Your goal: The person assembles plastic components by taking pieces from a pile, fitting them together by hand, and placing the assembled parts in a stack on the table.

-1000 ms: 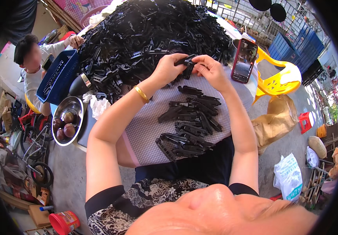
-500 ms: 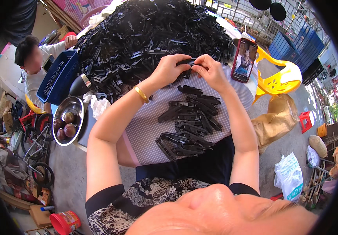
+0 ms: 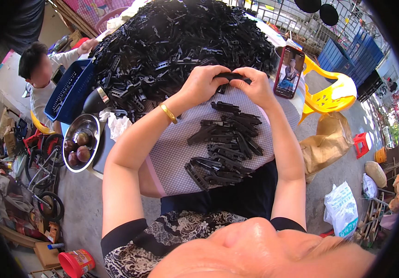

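Between my two hands, above the near edge of a big heap of black plastic parts (image 3: 181, 39), is one slim black plastic part (image 3: 230, 76). My left hand (image 3: 204, 84) pinches its left end, with a gold bangle on that wrist. The fingers and thumb of my right hand (image 3: 254, 87) close on its right end. The fingers cover both ends, so its full shape is hidden. Nearer to me, several similar parts lie in a loose row of small stacks (image 3: 225, 150) on the patterned tablecloth (image 3: 171, 162).
A propped phone (image 3: 289, 73) stands right of my hands, before a yellow chair (image 3: 331, 95). On the left are a blue basket (image 3: 72, 88), a metal bowl (image 3: 96, 150) of round purple fruit and crumpled tissue (image 3: 118, 126). Another person (image 3: 40, 88) reaches toward the heap there.
My hands have turned the black part and shifted slightly lower, with my right fingers now lying over its end. The other person's hand has opened out beside the heap.
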The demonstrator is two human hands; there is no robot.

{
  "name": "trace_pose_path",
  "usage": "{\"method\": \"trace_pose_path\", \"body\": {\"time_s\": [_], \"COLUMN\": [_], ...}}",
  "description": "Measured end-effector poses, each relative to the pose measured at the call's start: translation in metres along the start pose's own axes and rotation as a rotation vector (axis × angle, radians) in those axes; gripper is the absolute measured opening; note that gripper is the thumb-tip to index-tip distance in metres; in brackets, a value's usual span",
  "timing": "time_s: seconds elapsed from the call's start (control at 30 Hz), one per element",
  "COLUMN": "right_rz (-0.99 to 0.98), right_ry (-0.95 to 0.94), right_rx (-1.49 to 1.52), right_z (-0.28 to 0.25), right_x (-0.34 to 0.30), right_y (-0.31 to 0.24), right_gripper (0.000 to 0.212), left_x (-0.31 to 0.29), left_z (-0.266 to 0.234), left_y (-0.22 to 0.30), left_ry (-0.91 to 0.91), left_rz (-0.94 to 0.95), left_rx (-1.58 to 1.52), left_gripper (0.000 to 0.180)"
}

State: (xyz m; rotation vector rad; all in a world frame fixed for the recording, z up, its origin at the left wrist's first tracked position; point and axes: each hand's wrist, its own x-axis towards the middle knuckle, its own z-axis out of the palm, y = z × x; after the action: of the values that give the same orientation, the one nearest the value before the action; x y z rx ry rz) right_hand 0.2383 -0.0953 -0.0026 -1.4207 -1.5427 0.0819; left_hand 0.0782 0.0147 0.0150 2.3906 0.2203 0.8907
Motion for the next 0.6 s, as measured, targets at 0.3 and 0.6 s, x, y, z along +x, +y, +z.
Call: {"method": "trace_pose_path", "body": {"time_s": [0.3,0.6], "right_rz": [0.020,0.226], "right_ry": [-0.004,0.127], "right_rx": [-0.021,0.162], "right_z": [0.001,0.000], "right_x": [0.000,0.003], "right_y": [-0.003,0.022], "right_gripper": [0.026,0.019], "left_x": [0.004,-0.001], "left_z": [-0.002,-0.004], "left_y": [-0.012,0.018], "left_ry": [-0.066,-0.701], "left_rz": [-0.022,0.061], "left_rx": [-0.155,-0.320], "left_gripper": [0.030,0.035]}}
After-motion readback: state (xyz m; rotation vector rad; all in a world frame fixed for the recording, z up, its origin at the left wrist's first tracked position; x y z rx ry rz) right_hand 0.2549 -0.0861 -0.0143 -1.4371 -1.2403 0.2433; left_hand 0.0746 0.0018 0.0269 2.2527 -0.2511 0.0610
